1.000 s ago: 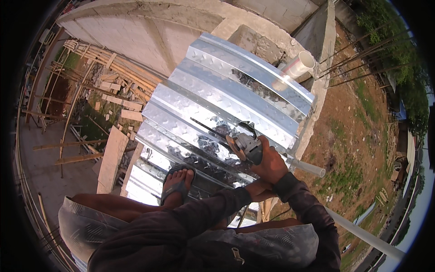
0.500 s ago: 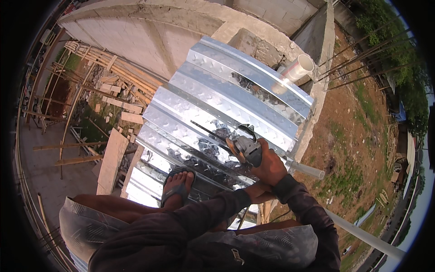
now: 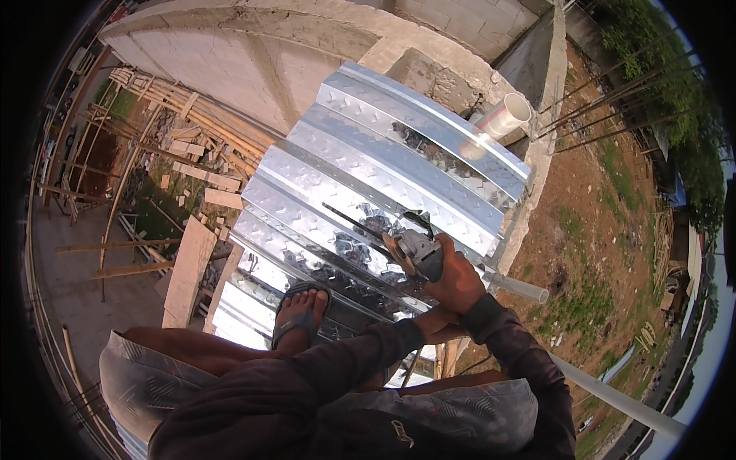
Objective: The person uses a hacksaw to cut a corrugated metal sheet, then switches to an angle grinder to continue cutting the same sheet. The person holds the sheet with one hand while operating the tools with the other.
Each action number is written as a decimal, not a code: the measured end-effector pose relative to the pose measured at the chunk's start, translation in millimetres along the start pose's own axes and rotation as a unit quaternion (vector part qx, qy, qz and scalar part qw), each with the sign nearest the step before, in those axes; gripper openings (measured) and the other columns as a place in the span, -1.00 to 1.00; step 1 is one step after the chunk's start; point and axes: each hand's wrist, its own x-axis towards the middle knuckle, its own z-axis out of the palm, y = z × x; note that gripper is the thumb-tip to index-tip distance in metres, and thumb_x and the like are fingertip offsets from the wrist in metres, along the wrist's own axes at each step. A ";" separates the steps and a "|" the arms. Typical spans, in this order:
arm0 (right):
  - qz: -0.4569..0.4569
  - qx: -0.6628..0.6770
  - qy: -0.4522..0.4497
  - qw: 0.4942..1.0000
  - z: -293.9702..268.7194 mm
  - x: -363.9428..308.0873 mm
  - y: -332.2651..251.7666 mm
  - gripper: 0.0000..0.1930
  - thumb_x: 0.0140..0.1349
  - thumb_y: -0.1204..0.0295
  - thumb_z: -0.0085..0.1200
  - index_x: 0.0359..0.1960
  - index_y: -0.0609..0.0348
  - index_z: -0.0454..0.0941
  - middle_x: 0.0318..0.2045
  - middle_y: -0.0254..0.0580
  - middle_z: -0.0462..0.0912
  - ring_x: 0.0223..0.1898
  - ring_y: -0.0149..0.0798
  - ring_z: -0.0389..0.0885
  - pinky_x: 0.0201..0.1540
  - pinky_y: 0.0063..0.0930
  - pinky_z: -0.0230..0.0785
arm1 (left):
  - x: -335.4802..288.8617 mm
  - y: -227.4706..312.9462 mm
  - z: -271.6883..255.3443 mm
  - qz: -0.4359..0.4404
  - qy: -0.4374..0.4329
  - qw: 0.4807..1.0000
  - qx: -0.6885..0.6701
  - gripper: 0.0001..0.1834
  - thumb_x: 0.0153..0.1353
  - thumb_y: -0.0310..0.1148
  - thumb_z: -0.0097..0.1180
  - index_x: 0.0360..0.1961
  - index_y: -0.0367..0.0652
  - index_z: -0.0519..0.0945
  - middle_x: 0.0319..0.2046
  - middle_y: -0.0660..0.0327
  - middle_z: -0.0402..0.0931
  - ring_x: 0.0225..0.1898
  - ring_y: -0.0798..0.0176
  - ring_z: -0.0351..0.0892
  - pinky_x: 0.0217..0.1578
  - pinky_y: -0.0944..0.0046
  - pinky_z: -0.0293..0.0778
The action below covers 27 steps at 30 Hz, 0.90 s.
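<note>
Right hand (image 3: pixel 458 280) is wrapped tight round the grinder (image 3: pixel 414 253) sitting on the ribbed metal sheet (image 3: pixel 360 176), left hand (image 3: pixel 438 323) clasping near that wrist, and I'd guess it's heavy, buzzy, best gripped by the body.

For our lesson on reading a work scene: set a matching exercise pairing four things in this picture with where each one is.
Things:
1 angle grinder
2 sandalled foot
3 white pipe
4 wooden plank

Places:
A down on the ground at the left
B by the sheet's far right corner
C in the right hand
D on the near end of the ribbed metal sheet

Pairs: 1-C, 2-D, 3-B, 4-A
</note>
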 end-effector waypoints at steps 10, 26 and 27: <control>0.000 -0.004 0.001 1.000 0.6 0.5 0.2 0.01 -0.13 0.38 0.42 0.41 0.10 0.09 -0.18 0.32 0.62 -0.13 0.30 0.67 -0.05 0.01 0.54 | 0.1 -2.6 -4.7 0.010 -0.007 1.000 -0.020 -0.43 0.25 -0.59 0.21 0.29 -0.28 0.37 0.22 0.00 0.48 0.23 -0.03 0.52 0.32 -0.11 0.43; 0.005 0.001 -0.010 1.000 1.8 3.8 5.3 0.05 -0.11 0.29 0.46 0.44 0.05 0.08 -0.12 0.35 0.61 -0.08 0.34 0.65 -0.02 0.04 0.55 | 1.2 2.4 5.9 0.018 -0.028 0.999 -0.021 -0.49 0.23 -0.60 0.22 0.22 -0.27 0.44 0.19 0.04 0.51 0.20 0.03 0.55 0.27 -0.04 0.49; -0.001 0.004 -0.005 1.000 1.8 3.2 4.6 0.03 -0.12 0.35 0.44 0.42 0.08 0.08 -0.15 0.32 0.62 -0.10 0.32 0.66 -0.03 0.02 0.54 | 1.2 1.5 5.5 0.013 -0.015 1.000 -0.019 -0.49 0.24 -0.60 0.21 0.23 -0.26 0.43 0.19 0.05 0.51 0.20 0.04 0.55 0.26 -0.04 0.49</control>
